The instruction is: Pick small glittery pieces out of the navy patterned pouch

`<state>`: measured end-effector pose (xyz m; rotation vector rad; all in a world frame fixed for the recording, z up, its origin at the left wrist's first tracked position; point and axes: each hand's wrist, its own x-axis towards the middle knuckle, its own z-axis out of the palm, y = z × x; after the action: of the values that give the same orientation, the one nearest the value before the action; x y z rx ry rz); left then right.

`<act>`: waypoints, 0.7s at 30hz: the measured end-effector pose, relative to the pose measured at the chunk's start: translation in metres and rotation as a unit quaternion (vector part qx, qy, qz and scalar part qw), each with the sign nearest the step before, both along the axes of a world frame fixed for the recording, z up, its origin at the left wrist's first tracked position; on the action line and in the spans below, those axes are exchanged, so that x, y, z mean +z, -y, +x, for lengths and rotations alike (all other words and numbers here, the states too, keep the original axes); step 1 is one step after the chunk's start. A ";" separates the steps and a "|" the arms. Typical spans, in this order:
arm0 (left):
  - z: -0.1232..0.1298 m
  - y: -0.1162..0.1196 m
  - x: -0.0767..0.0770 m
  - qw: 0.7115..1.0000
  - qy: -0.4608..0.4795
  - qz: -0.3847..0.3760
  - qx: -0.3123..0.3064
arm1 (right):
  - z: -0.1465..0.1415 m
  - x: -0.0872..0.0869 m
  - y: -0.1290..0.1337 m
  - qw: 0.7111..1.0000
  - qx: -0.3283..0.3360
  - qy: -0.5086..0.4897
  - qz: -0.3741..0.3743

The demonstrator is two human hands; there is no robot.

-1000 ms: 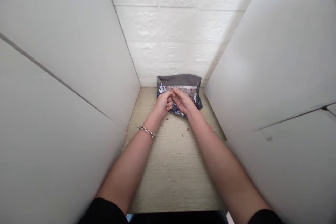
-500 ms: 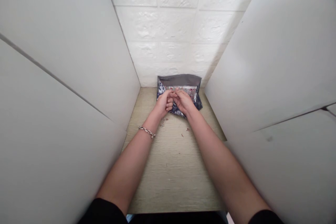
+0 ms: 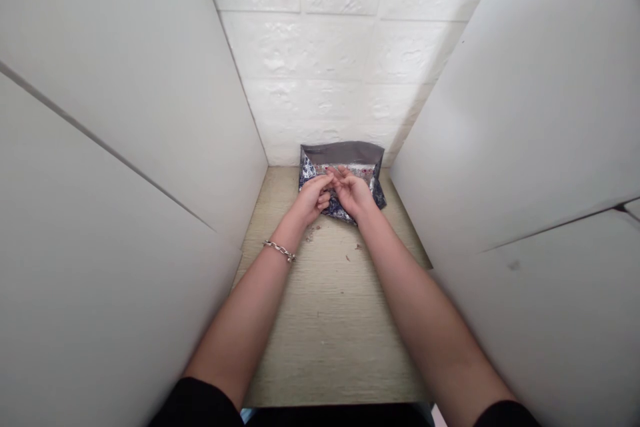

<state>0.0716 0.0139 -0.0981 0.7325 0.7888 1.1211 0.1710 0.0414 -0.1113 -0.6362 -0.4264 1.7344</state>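
Note:
An open bag (image 3: 343, 152) with a grey inner lining and a dark blue and silver patterned outside rests against the back wall. Small reddish and pale bits show inside it. Over its near side, my left hand (image 3: 314, 199) is closed, thumb and forefinger together and the other fingers curled; anything between them is too small to make out. Right beside it, my right hand (image 3: 355, 195) is turned palm up with its fingers stretched out and apart. The fingertips of the two hands meet or nearly meet above the bag, which they partly cover.
Reddish crumbs (image 3: 358, 247) are scattered on the pale wooden surface (image 3: 335, 333) in front of the bag. A white panel (image 3: 125, 113) rises on the left and another panel (image 3: 525, 113) on the right, narrowing toward the white brick-patterned wall (image 3: 330, 47).
My right hand's fingers have opened from a pinch and spread out, palm turned up. My left hand's fingers have shifted slightly. The bag has stayed in place.

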 end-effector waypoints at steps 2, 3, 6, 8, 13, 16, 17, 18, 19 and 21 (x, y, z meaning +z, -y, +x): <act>-0.001 -0.001 0.000 1.000 0.011 -0.006 0.003 | 0.000 0.001 0.000 1.000 0.001 0.004 -0.006; -0.001 -0.001 0.001 1.000 0.017 -0.007 0.000 | 0.000 0.001 0.001 1.000 0.001 0.008 -0.008; -0.002 -0.002 0.002 0.999 0.040 -0.014 -0.013 | -0.001 0.002 0.002 1.000 -0.016 0.013 -0.010; -0.003 -0.001 0.002 0.998 0.048 -0.022 -0.016 | -0.002 0.001 0.002 0.999 -0.036 0.014 -0.011; -0.004 0.000 0.004 0.999 0.025 -0.030 -0.012 | 0.001 -0.001 0.000 0.997 -0.072 0.014 0.007; -0.004 -0.001 0.004 0.999 0.013 -0.028 -0.008 | 0.003 0.001 0.000 0.998 -0.055 0.013 0.010; -0.004 -0.001 0.003 1.000 0.011 -0.026 -0.005 | 0.003 0.001 0.000 0.999 -0.043 0.011 0.010; -0.003 -0.001 0.003 1.000 0.008 -0.022 -0.002 | 0.003 0.002 0.001 0.999 -0.030 0.009 0.012; -0.002 -0.001 0.003 1.000 0.006 -0.017 0.001 | 0.003 0.003 0.001 1.000 -0.016 0.010 0.016; -0.001 0.000 0.002 1.000 -0.001 -0.002 0.011 | 0.001 0.003 0.003 1.000 -0.003 0.015 0.025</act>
<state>0.0710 0.0144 -0.0962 0.7226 0.8020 1.1373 0.1720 0.0384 -0.1084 -0.6277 -0.4875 1.7043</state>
